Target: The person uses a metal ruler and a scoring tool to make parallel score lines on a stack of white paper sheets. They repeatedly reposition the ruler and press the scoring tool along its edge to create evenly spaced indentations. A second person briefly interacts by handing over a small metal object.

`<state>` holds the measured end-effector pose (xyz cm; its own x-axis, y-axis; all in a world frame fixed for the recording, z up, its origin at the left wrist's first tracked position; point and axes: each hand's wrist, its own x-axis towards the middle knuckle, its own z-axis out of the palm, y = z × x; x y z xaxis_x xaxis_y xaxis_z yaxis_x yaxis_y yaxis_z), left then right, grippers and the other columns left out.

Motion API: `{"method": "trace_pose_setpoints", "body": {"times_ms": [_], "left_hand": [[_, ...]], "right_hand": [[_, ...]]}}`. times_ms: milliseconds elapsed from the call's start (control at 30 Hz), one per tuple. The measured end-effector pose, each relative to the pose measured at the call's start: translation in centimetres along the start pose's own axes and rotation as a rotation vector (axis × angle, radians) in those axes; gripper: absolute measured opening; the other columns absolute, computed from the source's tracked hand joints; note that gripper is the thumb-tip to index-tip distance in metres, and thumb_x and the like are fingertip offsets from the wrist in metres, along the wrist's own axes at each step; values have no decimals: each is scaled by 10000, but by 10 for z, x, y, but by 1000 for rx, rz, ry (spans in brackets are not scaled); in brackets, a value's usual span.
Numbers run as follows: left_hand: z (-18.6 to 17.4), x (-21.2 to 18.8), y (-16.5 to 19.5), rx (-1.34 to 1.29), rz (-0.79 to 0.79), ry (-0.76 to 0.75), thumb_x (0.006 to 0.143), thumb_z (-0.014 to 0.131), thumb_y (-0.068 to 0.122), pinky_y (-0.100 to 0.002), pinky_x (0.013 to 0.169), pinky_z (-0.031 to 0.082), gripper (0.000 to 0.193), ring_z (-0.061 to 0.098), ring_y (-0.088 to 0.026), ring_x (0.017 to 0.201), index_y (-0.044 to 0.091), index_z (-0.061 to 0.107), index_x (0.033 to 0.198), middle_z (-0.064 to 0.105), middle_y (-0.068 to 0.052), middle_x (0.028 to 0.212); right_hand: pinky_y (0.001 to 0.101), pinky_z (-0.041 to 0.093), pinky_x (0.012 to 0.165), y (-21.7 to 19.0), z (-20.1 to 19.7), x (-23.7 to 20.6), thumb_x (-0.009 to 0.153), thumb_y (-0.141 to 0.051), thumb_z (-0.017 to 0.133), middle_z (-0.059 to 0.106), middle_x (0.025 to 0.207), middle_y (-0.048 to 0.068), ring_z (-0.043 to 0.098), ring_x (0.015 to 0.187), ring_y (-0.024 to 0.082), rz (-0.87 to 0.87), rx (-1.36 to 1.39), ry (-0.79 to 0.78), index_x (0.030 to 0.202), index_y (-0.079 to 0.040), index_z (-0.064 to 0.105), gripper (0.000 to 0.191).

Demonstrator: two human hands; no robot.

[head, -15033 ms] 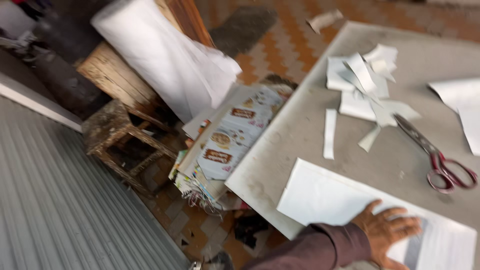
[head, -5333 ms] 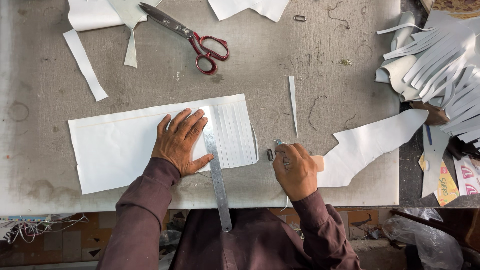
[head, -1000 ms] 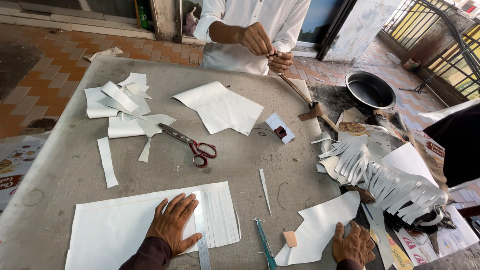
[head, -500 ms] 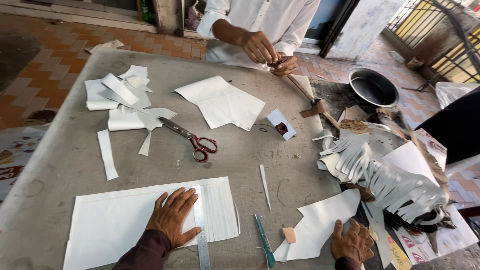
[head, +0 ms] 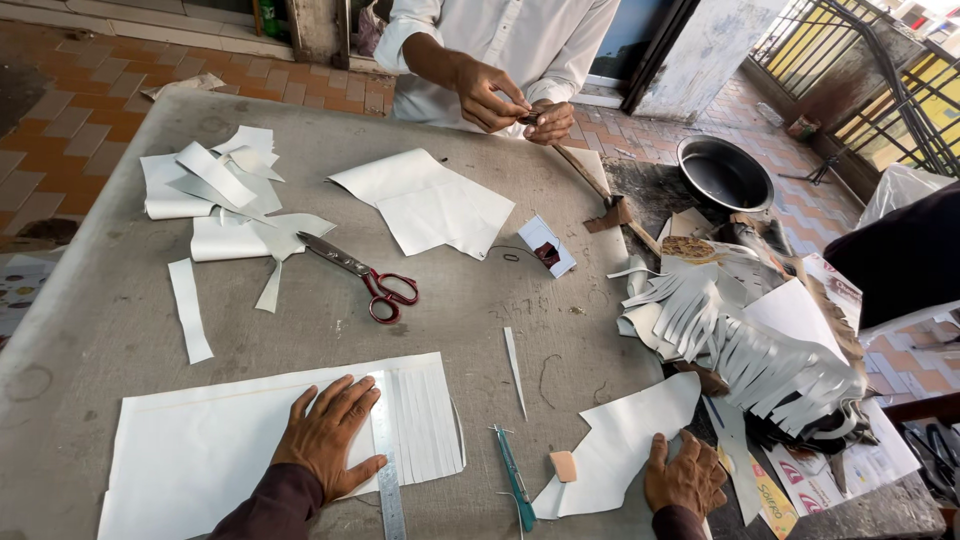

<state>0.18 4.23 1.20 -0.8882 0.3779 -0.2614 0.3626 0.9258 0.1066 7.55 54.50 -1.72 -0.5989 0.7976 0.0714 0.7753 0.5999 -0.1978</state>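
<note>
My left hand (head: 328, 433) lies flat, fingers spread, on a wide white sheet (head: 210, 450) at the near edge of the grey table (head: 120, 320). A steel ruler (head: 385, 470) lies along its thumb side, next to a band of cut strips (head: 425, 425). My right hand (head: 686, 474) rests palm down on the table's right edge, on the tip of a curved white offcut (head: 620, 445). Neither hand holds anything. A teal-handled cutter (head: 512, 478) and a small tan block (head: 563, 465) lie between my hands.
Red-handled scissors (head: 365, 278) lie mid-table, white offcuts (head: 215, 195) at far left, a folded sheet (head: 430, 205) beyond. A heap of white strips (head: 750, 340) is piled at right. A person in a white shirt (head: 500, 40) stands at the far end, handling something small. A black basin (head: 725, 175) sits beyond.
The view has tilted down slightly, so the table sits lower in frame. Both my hands stay in place on the sheets. The person opposite keeps working with both hands.
</note>
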Motion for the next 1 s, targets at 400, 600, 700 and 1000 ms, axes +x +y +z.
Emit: {"method": "trace_pose_setpoints", "body": {"times_ms": [400, 600, 700, 1000], "left_hand": [[5, 2, -2, -3, 0, -12, 804, 481, 808, -530, 1253, 75, 996, 103, -178, 1527, 249, 191, 1576, 169, 43, 1644], [9, 3, -3, 7, 2, -8, 806, 477, 808, -536, 1250, 72, 997, 97, -186, 1527, 243, 189, 1576, 168, 35, 1644], [10, 3, -3, 7, 9, 1, 805, 478, 809, -534, 1247, 75, 1002, 100, -190, 1523, 238, 188, 1576, 168, 29, 1642], [7, 3, -3, -1, 9, 5, 799, 483, 812, -533, 1243, 76, 1029, 105, -186, 1520, 256, 200, 1618, 171, 34, 1639]], "right_hand": [[596, 225, 1137, 0, 3, 1, 941, -549, 541, 440, 1504, 99, 281, 1466, 340, -1, 2, -1, 1447, -202, 557, 613], [594, 231, 1136, 0, 4, -1, 946, -551, 540, 447, 1503, 96, 287, 1466, 337, -2, -6, -3, 1451, -206, 556, 612], [594, 219, 1143, 0, 4, -1, 944, -550, 544, 445, 1501, 100, 279, 1472, 328, 2, -18, 4, 1449, -211, 556, 608], [592, 216, 1147, 1, 5, 1, 945, -553, 553, 449, 1504, 100, 279, 1476, 324, 11, -19, -5, 1448, -207, 557, 610]]}}
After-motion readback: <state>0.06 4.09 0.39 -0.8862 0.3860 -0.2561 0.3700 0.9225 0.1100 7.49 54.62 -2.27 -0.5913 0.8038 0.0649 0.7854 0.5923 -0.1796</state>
